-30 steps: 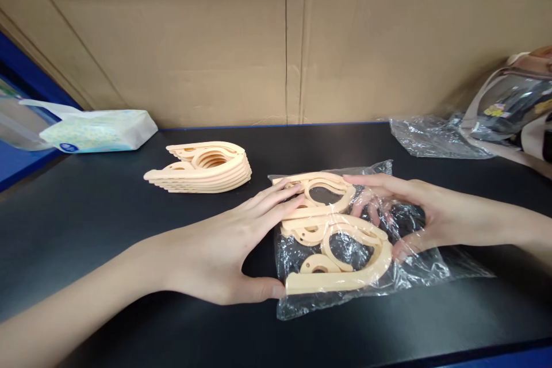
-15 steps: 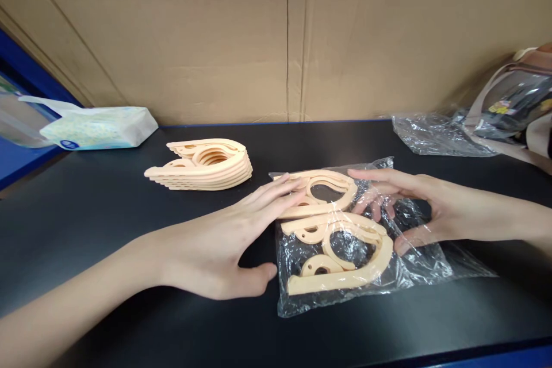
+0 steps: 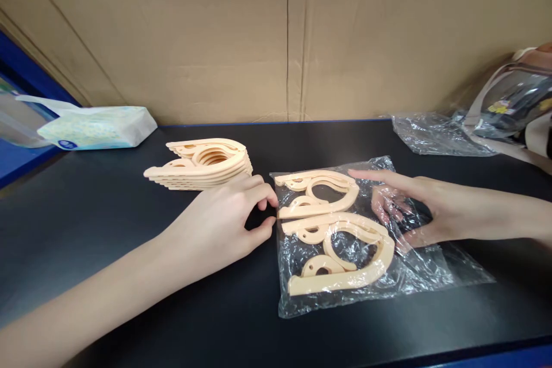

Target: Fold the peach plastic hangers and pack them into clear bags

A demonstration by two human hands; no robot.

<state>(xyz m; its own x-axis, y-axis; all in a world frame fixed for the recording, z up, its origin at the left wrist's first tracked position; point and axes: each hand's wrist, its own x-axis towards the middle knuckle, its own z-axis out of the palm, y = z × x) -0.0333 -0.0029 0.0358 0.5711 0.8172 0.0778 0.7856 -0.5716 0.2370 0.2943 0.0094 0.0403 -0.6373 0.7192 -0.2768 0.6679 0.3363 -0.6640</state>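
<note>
Beige folding hangers (image 3: 340,283) lie flat in a clear plastic bag (image 3: 302,307), in two groups, one behind the other. My left hand (image 3: 228,213) is at the bag's left edge, its fingers bent and a gap left between thumb and index finger. Whether its tips touch the plastic I cannot tell. On the right, my right hand (image 3: 416,201) has its fingers spread around the open end of the bag. Some of its fingers show through the film. A neat stack of matching folding hangers (image 3: 202,169) stands just beyond my left hand.
A tissue pack (image 3: 103,126) lies at the back left of the black table (image 3: 194,322). At the back right are another clear plastic bag (image 3: 440,135) and a transparent bag with straps (image 3: 513,103). A cardboard wall (image 3: 215,40) rises behind the table.
My left hand has drawn back leftward off the bagged hangers and its fingers have bent. My right hand stays nearly in place, with its inner fingers moved slightly right, away from the hangers.
</note>
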